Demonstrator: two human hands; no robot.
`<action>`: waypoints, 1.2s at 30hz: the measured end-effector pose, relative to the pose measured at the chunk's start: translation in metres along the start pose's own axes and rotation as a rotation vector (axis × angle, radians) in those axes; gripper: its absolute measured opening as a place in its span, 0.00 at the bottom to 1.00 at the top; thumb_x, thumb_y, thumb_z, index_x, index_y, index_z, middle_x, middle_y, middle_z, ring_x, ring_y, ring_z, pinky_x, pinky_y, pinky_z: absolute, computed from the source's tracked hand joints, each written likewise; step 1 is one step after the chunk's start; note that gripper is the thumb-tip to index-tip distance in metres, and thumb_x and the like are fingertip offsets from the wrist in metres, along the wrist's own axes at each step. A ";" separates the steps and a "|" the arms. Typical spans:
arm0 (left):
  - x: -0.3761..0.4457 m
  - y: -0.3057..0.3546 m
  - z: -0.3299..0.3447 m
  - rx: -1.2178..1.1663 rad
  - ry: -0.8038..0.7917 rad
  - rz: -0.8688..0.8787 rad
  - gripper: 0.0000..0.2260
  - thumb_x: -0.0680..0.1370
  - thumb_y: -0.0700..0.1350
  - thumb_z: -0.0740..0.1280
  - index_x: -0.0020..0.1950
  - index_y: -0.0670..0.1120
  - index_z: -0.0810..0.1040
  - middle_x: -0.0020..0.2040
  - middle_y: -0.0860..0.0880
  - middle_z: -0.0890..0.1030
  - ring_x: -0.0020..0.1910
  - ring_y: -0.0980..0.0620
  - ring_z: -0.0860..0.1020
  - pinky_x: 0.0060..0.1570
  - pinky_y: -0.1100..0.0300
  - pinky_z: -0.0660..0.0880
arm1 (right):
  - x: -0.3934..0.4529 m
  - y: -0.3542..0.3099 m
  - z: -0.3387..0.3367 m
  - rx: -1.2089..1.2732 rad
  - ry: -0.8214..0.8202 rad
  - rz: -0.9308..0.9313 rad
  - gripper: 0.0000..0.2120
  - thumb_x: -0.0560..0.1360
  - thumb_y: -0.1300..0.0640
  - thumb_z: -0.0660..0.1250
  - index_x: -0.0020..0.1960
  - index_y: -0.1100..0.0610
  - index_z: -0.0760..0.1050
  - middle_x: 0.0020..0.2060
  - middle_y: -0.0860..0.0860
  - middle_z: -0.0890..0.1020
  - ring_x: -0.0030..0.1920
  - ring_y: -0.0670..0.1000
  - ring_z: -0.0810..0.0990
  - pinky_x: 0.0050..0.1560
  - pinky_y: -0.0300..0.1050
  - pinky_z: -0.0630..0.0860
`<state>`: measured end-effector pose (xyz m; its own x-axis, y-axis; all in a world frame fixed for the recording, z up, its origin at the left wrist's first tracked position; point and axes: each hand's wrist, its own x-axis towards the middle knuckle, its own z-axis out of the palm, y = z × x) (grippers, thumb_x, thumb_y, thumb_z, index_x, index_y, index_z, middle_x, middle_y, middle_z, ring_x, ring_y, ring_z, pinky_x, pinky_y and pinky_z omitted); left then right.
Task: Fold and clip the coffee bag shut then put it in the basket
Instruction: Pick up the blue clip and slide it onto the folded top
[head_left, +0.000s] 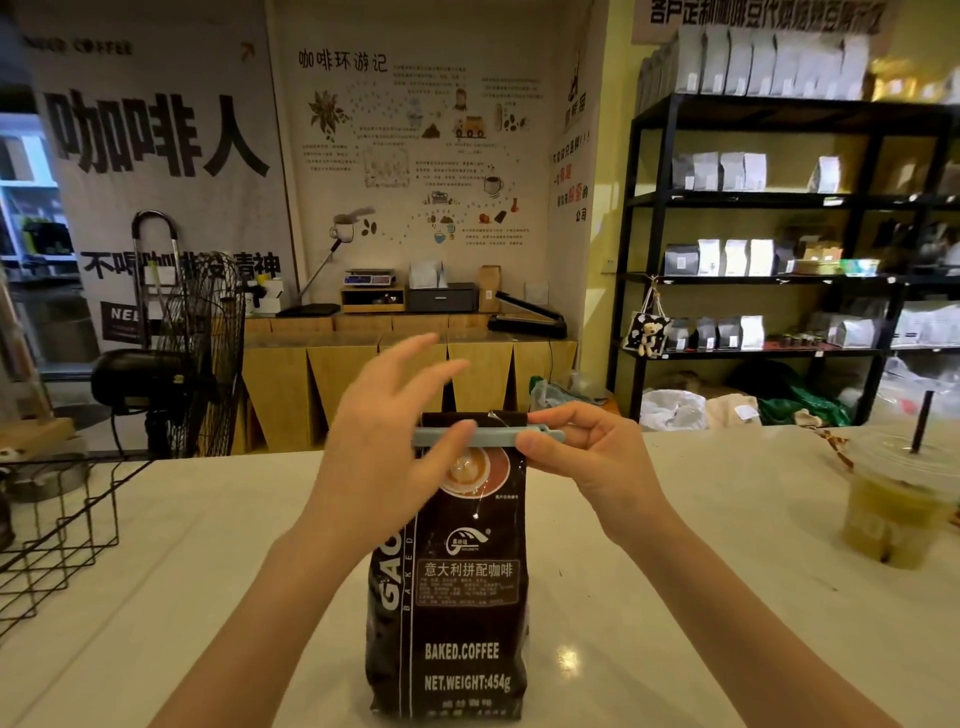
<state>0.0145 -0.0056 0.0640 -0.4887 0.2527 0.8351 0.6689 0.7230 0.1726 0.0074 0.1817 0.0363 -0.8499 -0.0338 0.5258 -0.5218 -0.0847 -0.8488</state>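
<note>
My left hand (384, 441) covers the upper left corner of the coffee bag (452, 582), so I cannot see how the fold sits there, and the left end of the clip (488, 437) passes behind my thumb. The bag's bottom edge is partly cut off by the frame, and its lowest line of print is unreadable. I cannot make out whether the clip's latch at its right end is fully snapped.

My left hand is mostly open: the four fingers are spread and lifted above the bag top, grasping nothing, while only the thumb presses on the clip's front. My right hand (587, 452) is closed in a pinch on the clip's right end, thumb below and forefinger along the top.

The bag stands upright on the white counter (675, 597) directly below both hands, its top folded down and the pale blue clip lying across the fold. The wire basket (62, 525) sits well to the left of my left hand (its left part runs out of frame). An iced drink cup (898, 509) stands well to the right of my right hand, blurred.
</note>
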 end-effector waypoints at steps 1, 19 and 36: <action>0.007 0.009 0.001 0.094 -0.097 0.087 0.20 0.74 0.53 0.61 0.66 0.51 0.69 0.68 0.52 0.69 0.69 0.54 0.63 0.68 0.55 0.55 | 0.000 0.000 0.000 0.001 -0.011 -0.007 0.07 0.66 0.66 0.70 0.40 0.56 0.78 0.29 0.47 0.85 0.35 0.46 0.84 0.36 0.35 0.80; 0.023 0.022 0.008 0.092 -0.501 0.085 0.12 0.77 0.51 0.57 0.57 0.47 0.72 0.48 0.50 0.79 0.45 0.53 0.76 0.47 0.58 0.74 | -0.010 0.004 0.000 -0.090 -0.011 -0.114 0.06 0.70 0.64 0.68 0.46 0.57 0.76 0.34 0.48 0.86 0.41 0.50 0.85 0.43 0.39 0.81; -0.046 -0.025 -0.014 -0.675 -0.353 -0.810 0.47 0.49 0.66 0.74 0.65 0.57 0.62 0.64 0.53 0.72 0.54 0.55 0.75 0.53 0.55 0.72 | -0.006 0.018 0.005 0.155 -0.002 0.098 0.08 0.70 0.60 0.67 0.48 0.53 0.77 0.42 0.49 0.85 0.49 0.51 0.83 0.49 0.41 0.81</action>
<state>0.0285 -0.0447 0.0286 -0.9793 0.1108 0.1692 0.1944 0.2860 0.9383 0.0031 0.1756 0.0183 -0.8960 -0.0518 0.4411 -0.4186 -0.2335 -0.8777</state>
